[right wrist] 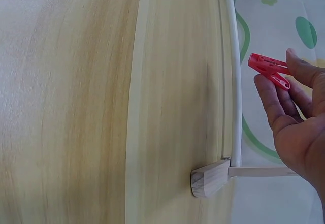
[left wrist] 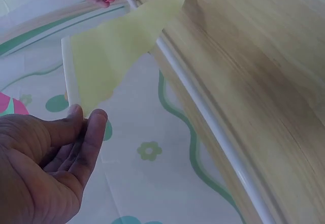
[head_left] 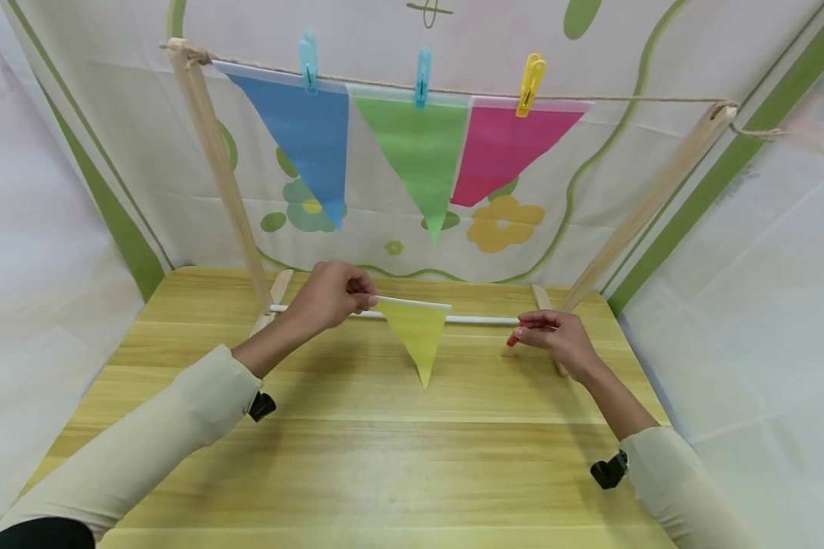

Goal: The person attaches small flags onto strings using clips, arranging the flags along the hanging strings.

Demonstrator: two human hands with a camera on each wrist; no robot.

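My left hand (head_left: 333, 293) pinches the upper left corner of a yellow triangular pennant (head_left: 415, 335), between thumb and forefinger. The pennant hangs point down over the table, its white top edge (left wrist: 67, 71) facing up. In my right hand (head_left: 555, 339) a red clothespin (right wrist: 269, 70) is held between thumb and fingers, out to the right of the pennant. Blue (head_left: 309, 130), green (head_left: 419, 145) and pink (head_left: 515, 145) pennants hang on a string above. Two light blue clothespins (head_left: 422, 78) and a yellow clothespin (head_left: 531, 84) grip their top edges.
Wooden posts stand left (head_left: 220, 168) and right (head_left: 652, 206), with the twine (head_left: 659, 99) tied between their tops. A white rod (head_left: 481, 320) joins their feet low over the wooden table (head_left: 398, 465). Behind hangs a flower-printed cloth (head_left: 398, 221).
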